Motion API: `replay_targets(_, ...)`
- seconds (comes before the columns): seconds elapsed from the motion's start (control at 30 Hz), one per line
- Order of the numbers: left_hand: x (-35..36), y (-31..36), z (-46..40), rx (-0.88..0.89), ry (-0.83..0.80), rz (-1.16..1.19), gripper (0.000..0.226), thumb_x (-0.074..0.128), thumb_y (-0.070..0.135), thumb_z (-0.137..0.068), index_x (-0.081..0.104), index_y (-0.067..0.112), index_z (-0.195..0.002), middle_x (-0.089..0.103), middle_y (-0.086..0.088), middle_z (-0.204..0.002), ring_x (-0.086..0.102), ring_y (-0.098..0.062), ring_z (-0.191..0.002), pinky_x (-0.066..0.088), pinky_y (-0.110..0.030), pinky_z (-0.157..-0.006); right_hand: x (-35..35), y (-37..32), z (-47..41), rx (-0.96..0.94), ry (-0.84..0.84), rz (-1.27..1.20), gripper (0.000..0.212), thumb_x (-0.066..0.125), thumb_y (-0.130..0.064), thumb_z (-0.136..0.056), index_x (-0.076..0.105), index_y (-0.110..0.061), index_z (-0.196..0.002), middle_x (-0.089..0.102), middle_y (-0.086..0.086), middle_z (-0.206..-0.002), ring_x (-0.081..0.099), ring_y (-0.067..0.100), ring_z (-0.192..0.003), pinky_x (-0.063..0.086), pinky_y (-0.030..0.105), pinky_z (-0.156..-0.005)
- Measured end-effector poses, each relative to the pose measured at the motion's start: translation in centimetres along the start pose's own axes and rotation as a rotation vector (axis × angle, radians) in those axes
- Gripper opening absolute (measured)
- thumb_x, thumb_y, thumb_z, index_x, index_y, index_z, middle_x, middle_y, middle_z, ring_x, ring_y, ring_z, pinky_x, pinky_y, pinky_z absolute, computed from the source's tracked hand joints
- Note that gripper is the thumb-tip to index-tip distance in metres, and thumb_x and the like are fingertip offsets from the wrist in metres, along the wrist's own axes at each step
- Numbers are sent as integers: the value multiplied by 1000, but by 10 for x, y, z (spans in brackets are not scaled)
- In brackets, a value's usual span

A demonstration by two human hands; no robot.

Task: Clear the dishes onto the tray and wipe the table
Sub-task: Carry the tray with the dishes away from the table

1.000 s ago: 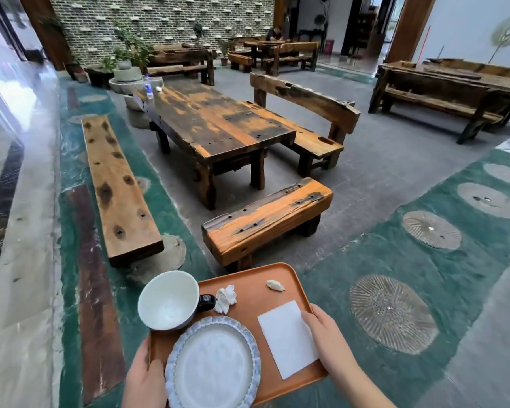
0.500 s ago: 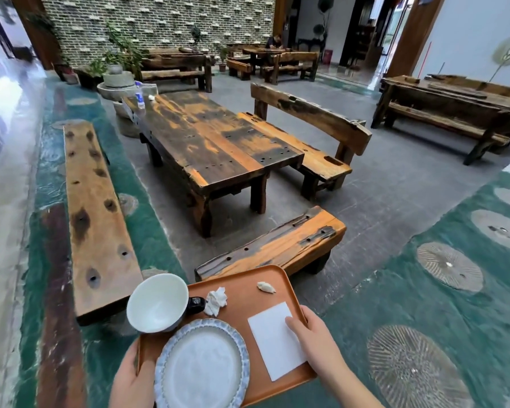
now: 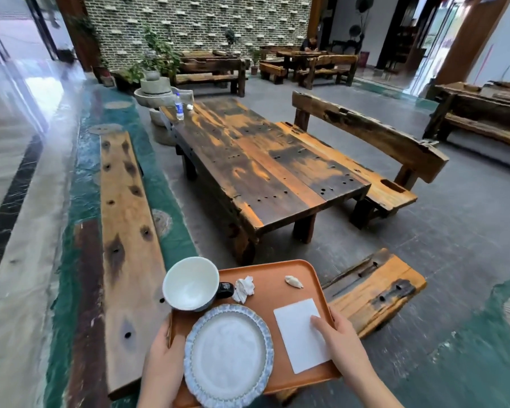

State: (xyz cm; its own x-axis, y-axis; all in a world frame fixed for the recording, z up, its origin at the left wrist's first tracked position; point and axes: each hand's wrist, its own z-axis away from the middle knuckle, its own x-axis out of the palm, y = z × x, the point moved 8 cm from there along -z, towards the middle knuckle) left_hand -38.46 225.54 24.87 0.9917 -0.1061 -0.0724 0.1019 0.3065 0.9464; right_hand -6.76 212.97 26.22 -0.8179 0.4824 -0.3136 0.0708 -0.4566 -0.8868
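Note:
I hold an orange tray (image 3: 270,270) level in front of me, over the near end of a short bench. My left hand (image 3: 164,360) grips its left rim and my right hand (image 3: 340,344) grips its right rim, thumb on a white napkin (image 3: 302,334). On the tray sit a blue-rimmed plate (image 3: 228,354), a white cup (image 3: 189,282) with a dark handle, a crumpled tissue (image 3: 243,288) and a small scrap (image 3: 293,281). The dark wooden table (image 3: 265,160) stands ahead, with a water bottle (image 3: 179,106) and a small white wad (image 3: 190,107) at its far end.
A long plank bench (image 3: 127,231) runs along the table's left. A backed bench (image 3: 374,148) stands on its right and a short bench (image 3: 377,293) lies just beyond the tray. Stone planters (image 3: 153,86) sit past the table. More tables stand farther back, with a person seated there.
The view has closed in on the table and turned left; the short bench has slid down under the tray's right side. Both hands keep their grip on the tray.

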Motion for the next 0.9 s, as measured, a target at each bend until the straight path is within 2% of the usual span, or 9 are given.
replay_targets(0.1,-18,7,-67,9,38,-42,39,63,65,-89,63,54,-126,74,16,-120,68,-17,-113,54,-52,-102,37,-32,-47,-7,-16,-8,12,59,-33,-97,63,-32,-108,74,-10,-101,70,12,-93,57,40,-88)
replay_targets(0.27,-25,25,-161,-24,53,-35,33,58,47,-99,60,53,-131,74,18,-118,70,-18,-113,55,-51,-99,92,-68,-137,12,-58,-4,15,58,-37,-96,62,-34,-110,75,-9,-99,73,16,-91,60,48,-86)
replay_targets(0.37,-24,35,-221,-13,93,12,28,60,44,-100,65,45,-128,76,14,-116,72,-15,-108,56,-48,-96,123,-89,-200,-5,-101,17,18,58,-34,-97,63,-30,-113,74,-7,-102,72,16,-93,59,48,-87)
replay_targets(0.43,-21,45,-260,-21,123,2,30,60,47,-99,64,45,-129,75,13,-118,71,-17,-110,56,-51,-98,139,-104,-240,-13,-114,34,17,57,-33,-98,62,-29,-114,73,-5,-104,71,16,-94,58,43,-85)
replay_targets(0.57,-11,72,-345,-44,183,-9,26,54,28,-105,69,42,-121,77,13,-113,71,-19,-111,56,-49,-98,172,-137,-339,-26,-164,41,14,59,-24,-97,65,-26,-110,74,-3,-103,69,20,-97,53,37,-79)
replay_targets(0.67,-7,104,-395,-72,208,1,24,57,28,-104,70,44,-117,78,13,-110,73,-15,-106,56,-47,-96,198,-166,-396,-19,-183,60,21,61,-27,-96,64,-27,-116,72,-4,-109,68,18,-99,52,36,-77)
replay_targets(0.77,-5,129,-453,-75,248,2,23,56,25,-105,71,41,-113,78,15,-106,73,-11,-102,57,-38,-89,222,-196,-453,-37,-187,72,29,61,-28,-95,61,-29,-124,70,-7,-115,66,15,-102,53,38,-83)
replay_targets(0.83,-3,146,-487,-80,240,-5,24,56,27,-105,71,43,-111,78,15,-106,73,-13,-103,57,-41,-91,239,-216,-487,-31,-203,74,34,60,-29,-96,58,-29,-130,71,-8,-114,66,15,-102,53,39,-84)
replay_targets(0.9,-7,162,-524,-86,252,-18,25,55,29,-105,70,49,-108,78,17,-106,73,-13,-104,57,-46,-95,255,-235,-521,-2,-194,72,29,59,-29,-97,60,-27,-125,71,-6,-111,67,16,-98,54,41,-84)
